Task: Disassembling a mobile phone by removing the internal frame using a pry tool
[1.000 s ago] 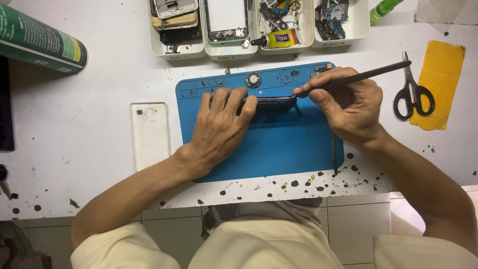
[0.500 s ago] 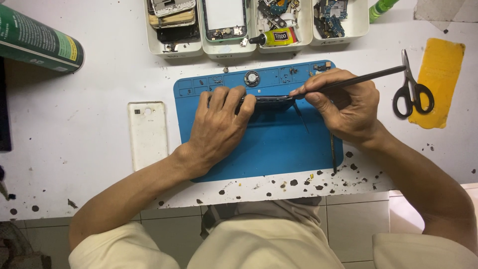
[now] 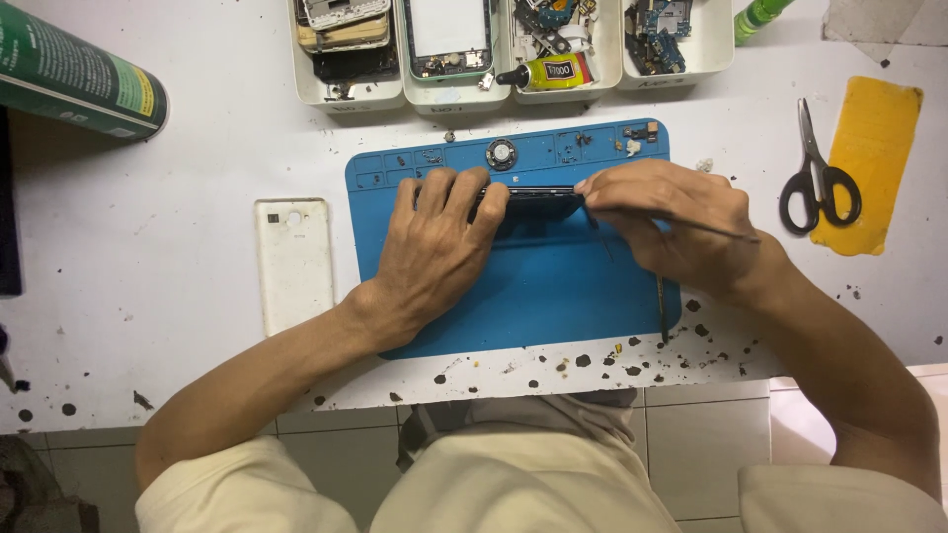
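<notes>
Tool (image 3: 691,223) lowered flatter, scissors (image 3: 816,183) nearby — parts trays (image 3: 513,94) behind

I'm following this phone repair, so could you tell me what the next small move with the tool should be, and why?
Probably slide the tool a little further along the phone edge. The left hand presses the phone down on the blue mat, and the right hand holds the thin tool with its tip at the phone's right end, so the seam there looks like the working point.
</notes>
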